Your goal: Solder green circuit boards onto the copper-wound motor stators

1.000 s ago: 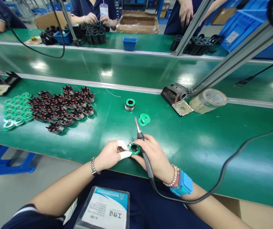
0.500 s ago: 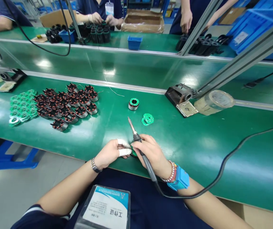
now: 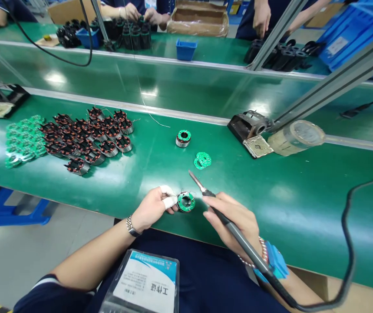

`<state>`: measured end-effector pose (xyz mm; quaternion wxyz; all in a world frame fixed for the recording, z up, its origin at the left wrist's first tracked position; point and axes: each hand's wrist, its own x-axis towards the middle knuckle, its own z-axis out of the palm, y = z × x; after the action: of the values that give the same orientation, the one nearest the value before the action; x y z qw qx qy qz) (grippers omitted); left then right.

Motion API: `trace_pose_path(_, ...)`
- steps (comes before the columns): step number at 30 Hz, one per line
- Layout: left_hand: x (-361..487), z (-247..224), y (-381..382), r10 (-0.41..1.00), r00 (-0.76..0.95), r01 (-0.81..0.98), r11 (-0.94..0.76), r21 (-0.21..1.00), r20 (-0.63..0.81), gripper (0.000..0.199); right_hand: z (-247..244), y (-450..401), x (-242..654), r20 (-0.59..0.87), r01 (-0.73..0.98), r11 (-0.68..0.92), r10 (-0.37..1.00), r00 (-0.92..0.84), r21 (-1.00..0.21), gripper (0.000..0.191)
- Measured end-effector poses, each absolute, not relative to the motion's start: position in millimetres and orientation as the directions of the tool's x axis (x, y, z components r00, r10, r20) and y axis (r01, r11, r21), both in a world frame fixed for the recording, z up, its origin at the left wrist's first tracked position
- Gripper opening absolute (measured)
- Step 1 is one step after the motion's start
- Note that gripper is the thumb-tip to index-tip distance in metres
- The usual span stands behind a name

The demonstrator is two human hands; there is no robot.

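My left hand (image 3: 155, 205), with white coverings on its fingertips, is closed on the left side of a motor stator (image 3: 186, 202) near the table's front edge. A ring-shaped green circuit board tops this stator, and a thin wire sticks up from it. My right hand (image 3: 233, 219) grips a soldering iron (image 3: 235, 232) by its dark handle. The iron's tip points up and left, apart from the stator. Farther back stands another stator (image 3: 183, 138) with a green board on it. Two loose green circuit boards (image 3: 203, 160) overlap on the table between them.
To the left lie many bare stators (image 3: 88, 134) beside a pile of green boards (image 3: 25, 139). A soldering iron stand (image 3: 251, 126) with a sponge tray and a cloudy tub (image 3: 297, 138) occupy the back right. The iron's cable (image 3: 349, 226) loops at right. Co-workers' hands show across the bench.
My right hand has moved right, away from the stator, with the soldering iron. The stator's board is now uncovered to view. My left hand stays almost in place.
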<state>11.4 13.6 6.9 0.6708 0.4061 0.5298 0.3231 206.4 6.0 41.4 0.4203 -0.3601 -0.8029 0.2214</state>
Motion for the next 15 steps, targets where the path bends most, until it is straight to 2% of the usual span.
trace_pose_path(15, 11.6, 7.5, 13.9, 0.862, 0.230, -0.027, 0.469, 0.883, -0.451, 0.008, 50.9, -2.5, 206.7, 0.462, 0.344, 0.641, 0.750, -0.474, -0.686, 0.022)
